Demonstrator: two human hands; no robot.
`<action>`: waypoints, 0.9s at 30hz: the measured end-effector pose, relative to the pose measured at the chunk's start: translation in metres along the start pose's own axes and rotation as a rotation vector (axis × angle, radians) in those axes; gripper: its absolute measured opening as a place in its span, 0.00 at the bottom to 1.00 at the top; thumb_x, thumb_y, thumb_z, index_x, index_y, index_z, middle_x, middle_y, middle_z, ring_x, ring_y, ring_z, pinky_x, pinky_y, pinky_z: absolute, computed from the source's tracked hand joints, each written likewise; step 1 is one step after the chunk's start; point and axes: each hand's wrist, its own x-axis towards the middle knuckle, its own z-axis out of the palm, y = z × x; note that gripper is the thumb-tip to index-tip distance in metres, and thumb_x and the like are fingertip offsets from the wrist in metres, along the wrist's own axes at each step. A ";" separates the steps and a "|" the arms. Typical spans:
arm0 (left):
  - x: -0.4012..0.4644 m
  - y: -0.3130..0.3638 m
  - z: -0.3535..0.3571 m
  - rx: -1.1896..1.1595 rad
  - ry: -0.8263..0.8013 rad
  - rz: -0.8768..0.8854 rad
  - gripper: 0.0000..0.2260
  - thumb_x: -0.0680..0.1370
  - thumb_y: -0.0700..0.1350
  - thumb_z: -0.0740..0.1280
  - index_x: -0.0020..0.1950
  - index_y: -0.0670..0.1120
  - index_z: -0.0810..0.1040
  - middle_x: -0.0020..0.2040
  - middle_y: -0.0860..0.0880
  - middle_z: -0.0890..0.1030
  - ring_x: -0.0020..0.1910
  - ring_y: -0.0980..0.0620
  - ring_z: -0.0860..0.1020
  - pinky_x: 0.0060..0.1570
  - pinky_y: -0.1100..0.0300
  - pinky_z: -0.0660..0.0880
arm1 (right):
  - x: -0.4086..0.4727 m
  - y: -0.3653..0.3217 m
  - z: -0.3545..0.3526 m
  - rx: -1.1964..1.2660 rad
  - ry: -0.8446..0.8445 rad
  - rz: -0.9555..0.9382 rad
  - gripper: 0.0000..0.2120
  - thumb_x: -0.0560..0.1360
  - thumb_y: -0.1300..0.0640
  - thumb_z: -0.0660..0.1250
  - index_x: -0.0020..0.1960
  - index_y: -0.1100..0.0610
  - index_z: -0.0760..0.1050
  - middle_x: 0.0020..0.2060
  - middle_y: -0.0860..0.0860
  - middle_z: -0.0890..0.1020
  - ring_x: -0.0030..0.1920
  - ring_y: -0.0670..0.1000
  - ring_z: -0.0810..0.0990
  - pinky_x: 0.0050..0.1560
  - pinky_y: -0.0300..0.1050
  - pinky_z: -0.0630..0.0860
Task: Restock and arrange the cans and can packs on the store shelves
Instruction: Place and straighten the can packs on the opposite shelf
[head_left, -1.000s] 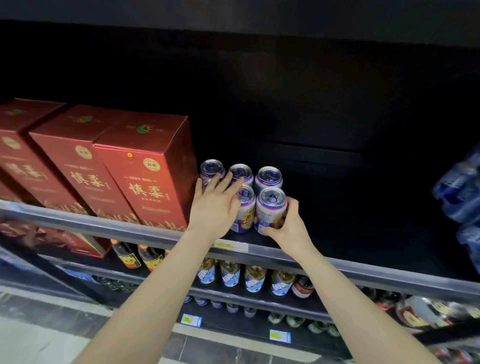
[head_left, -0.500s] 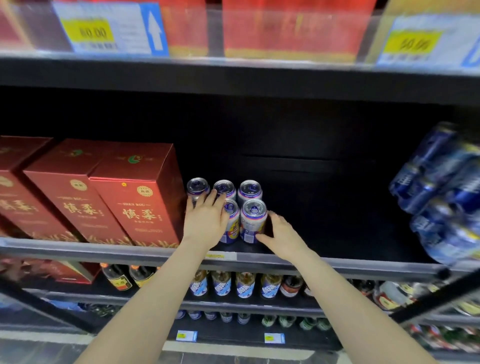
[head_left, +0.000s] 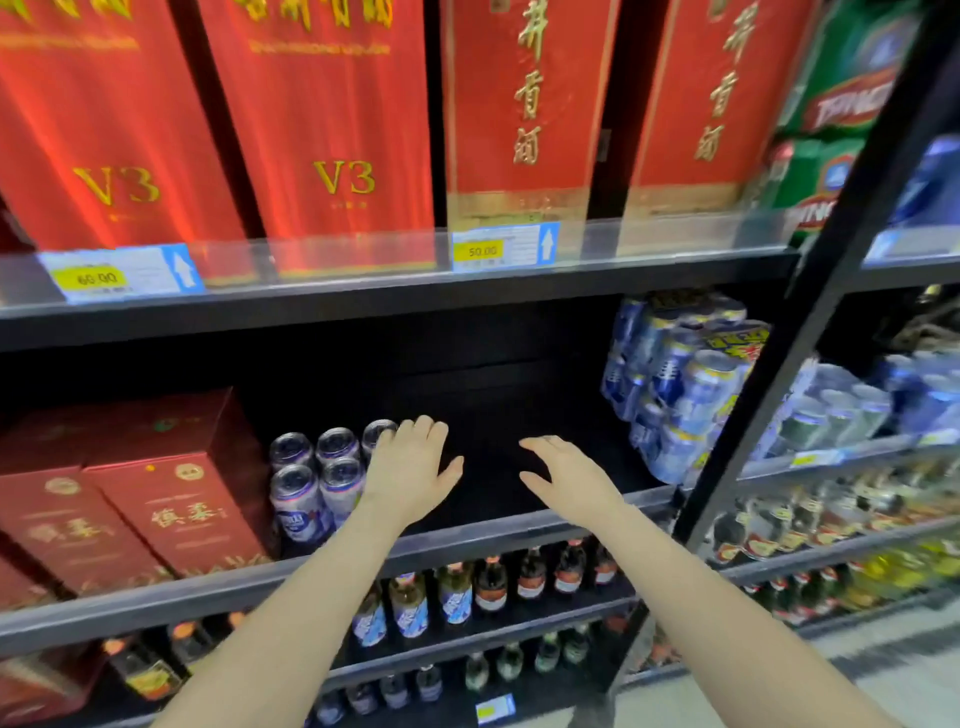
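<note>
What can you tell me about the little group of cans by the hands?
The cans are five shiny metal drink cans with silvery tops and blue, white and purple labels. They stand upright in two rows, three behind and two in front, near the front edge of the dark shelf. A red box stands close on their left. The left hand hangs open at their right, covering part of the back right can; whether it touches is unclear.
</note>
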 end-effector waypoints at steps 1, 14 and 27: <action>0.004 0.017 -0.005 -0.005 0.021 0.032 0.19 0.75 0.58 0.61 0.56 0.45 0.76 0.49 0.47 0.78 0.46 0.45 0.77 0.44 0.50 0.74 | -0.010 0.012 -0.011 -0.011 0.011 0.007 0.23 0.79 0.49 0.60 0.73 0.51 0.62 0.70 0.48 0.68 0.67 0.50 0.68 0.62 0.48 0.71; 0.036 0.328 -0.066 -0.159 0.190 0.261 0.19 0.76 0.58 0.58 0.54 0.45 0.76 0.45 0.48 0.77 0.42 0.47 0.75 0.35 0.54 0.70 | -0.204 0.217 -0.194 -0.158 0.148 0.142 0.23 0.80 0.48 0.57 0.73 0.49 0.62 0.72 0.50 0.66 0.65 0.53 0.72 0.60 0.49 0.72; 0.124 0.558 -0.108 -0.089 0.238 0.401 0.15 0.74 0.55 0.62 0.50 0.44 0.75 0.43 0.46 0.76 0.44 0.44 0.76 0.38 0.51 0.70 | -0.306 0.426 -0.345 -0.363 0.282 0.264 0.23 0.79 0.49 0.59 0.73 0.52 0.63 0.72 0.51 0.67 0.69 0.52 0.67 0.66 0.48 0.69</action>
